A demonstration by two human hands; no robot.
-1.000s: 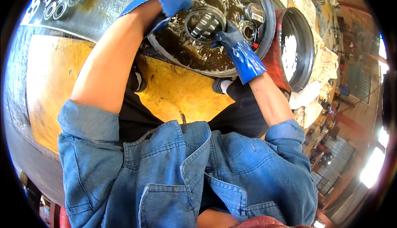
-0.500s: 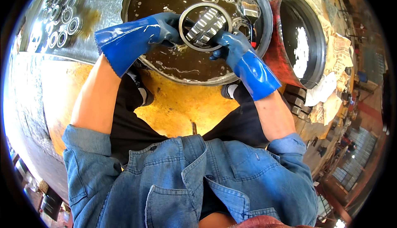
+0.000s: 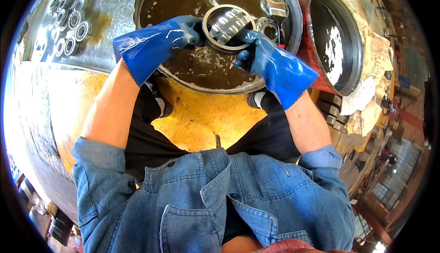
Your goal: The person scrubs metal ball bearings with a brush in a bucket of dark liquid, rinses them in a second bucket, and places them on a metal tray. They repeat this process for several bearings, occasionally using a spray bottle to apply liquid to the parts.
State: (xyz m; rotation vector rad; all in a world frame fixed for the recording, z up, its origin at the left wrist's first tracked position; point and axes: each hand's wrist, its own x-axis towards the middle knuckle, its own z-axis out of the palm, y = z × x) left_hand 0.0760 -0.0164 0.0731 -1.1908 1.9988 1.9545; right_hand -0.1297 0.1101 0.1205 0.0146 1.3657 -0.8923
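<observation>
No packages, labels, signs or screens show anywhere near the gloved fingers; the crumpled, printed paper sheets (image 3: 373,69) to their right are too blurred to tell.

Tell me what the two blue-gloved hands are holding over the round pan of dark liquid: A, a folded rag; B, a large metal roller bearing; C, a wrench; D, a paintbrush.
B: the left hand and the right hand grip opposite sides of a large metal roller bearing, its ring and rollers showing, above the pan of dark liquid.
</observation>
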